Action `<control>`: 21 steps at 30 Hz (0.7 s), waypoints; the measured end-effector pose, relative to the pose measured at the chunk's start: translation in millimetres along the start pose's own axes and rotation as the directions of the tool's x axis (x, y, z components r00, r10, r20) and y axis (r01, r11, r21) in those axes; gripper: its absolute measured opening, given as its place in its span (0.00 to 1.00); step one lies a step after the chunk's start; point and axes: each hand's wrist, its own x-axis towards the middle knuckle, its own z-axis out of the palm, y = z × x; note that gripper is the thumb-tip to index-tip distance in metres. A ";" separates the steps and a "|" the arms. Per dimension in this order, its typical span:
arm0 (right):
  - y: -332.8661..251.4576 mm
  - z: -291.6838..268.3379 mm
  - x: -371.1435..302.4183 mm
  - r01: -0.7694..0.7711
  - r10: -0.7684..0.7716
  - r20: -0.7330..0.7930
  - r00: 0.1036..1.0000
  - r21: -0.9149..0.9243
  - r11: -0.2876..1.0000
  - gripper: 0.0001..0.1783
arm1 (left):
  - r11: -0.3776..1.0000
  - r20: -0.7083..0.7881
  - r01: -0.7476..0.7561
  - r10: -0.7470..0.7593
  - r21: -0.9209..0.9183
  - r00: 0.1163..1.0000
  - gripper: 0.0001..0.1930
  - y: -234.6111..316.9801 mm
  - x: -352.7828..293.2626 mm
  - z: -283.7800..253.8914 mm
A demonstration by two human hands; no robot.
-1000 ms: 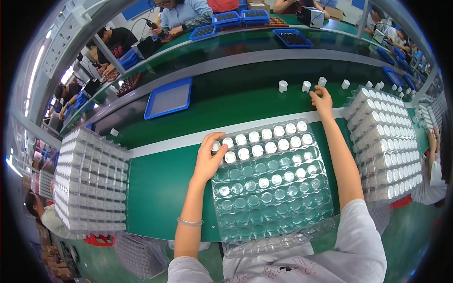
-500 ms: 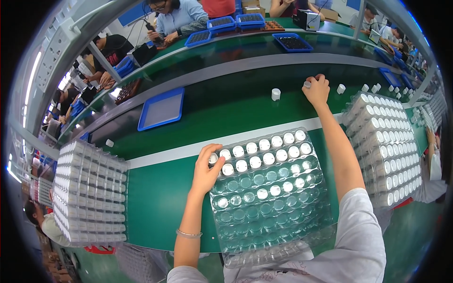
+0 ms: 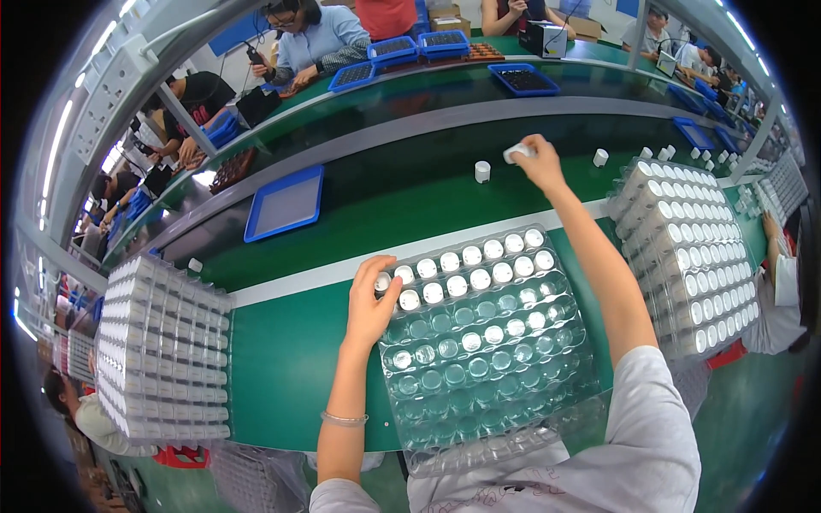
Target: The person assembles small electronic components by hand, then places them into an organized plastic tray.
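A clear plastic blister tray (image 3: 445, 395) lies in front of me, its two far rows filled with small white cylinders (image 3: 472, 256) and its nearer pockets holding none. My left hand (image 3: 371, 295) grips the tray's far left corner, thumb and fingers curved around the end cylinder (image 3: 383, 281). Out over the green conveyor belt, my right hand (image 3: 540, 164) pinches another white cylinder (image 3: 516, 154), tilted on its side and lifted off the belt. Just left of that hand, a single white cylinder (image 3: 482, 172) stands upright on the belt; one more (image 3: 600, 157) stands to its right.
Tall stacks of filled trays rise at my left (image 3: 158, 350) and right (image 3: 684, 256). A blue-rimmed tray (image 3: 285, 203) sits on the belt, and a lone cylinder (image 3: 196, 265) lies near the left stack. Several people work beyond a metal rail (image 3: 428, 120).
My right hand has moved left across the belt and now holds its white cylinder tilted. My left hand stays at the tray corner. The whole view has shifted slightly.
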 end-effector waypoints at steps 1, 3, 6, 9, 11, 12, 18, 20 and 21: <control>-35.8 5.6 -16.3 -0.110 0.081 0.136 0.987 0.228 0.967 0.19 | 0.972 -0.060 -0.136 0.150 0.193 0.987 0.15 0.6 -1.6 -3.8; -86.8 9.7 -54.7 -0.160 0.015 0.314 0.949 0.440 0.884 0.16 | 0.888 -0.084 -0.257 0.310 0.382 0.947 0.16 9.5 -4.0 -4.9; -146.9 17.2 -119.1 -0.373 -0.024 0.630 0.776 0.489 0.789 0.16 | 0.890 -0.221 -0.337 0.412 0.308 0.884 0.28 36.4 -12.1 5.9; -169.4 21.8 -165.6 -0.506 -0.106 0.766 0.633 0.514 0.692 0.19 | 0.891 -0.181 -0.403 0.440 0.209 0.880 0.31 40.7 -19.1 15.5; -174.6 19.4 -176.1 -0.541 -0.122 0.783 0.610 0.523 0.658 0.19 | 0.891 -0.219 -0.418 0.450 0.176 0.866 0.28 32.6 -19.3 16.2; -171.3 20.0 -178.7 -0.508 -0.139 0.776 0.615 0.525 0.683 0.17 | 0.916 -0.208 -0.376 0.398 0.139 0.893 0.25 31.3 -19.9 13.6; -148.9 26.3 -177.2 -0.500 -0.257 0.760 0.597 0.603 0.622 0.25 | 0.951 -0.296 -0.303 0.275 -0.054 0.915 0.19 24.9 -20.4 13.0; -142.6 25.3 -168.9 -0.504 -0.251 0.726 0.640 0.643 0.576 0.23 | 0.949 -0.385 -0.272 0.193 -0.161 0.903 0.19 21.5 -17.5 15.6; -141.3 26.1 -169.1 -0.475 -0.256 0.687 0.680 0.679 0.560 0.22 | 0.955 -0.387 -0.245 0.165 -0.168 0.907 0.19 22.5 -17.1 13.1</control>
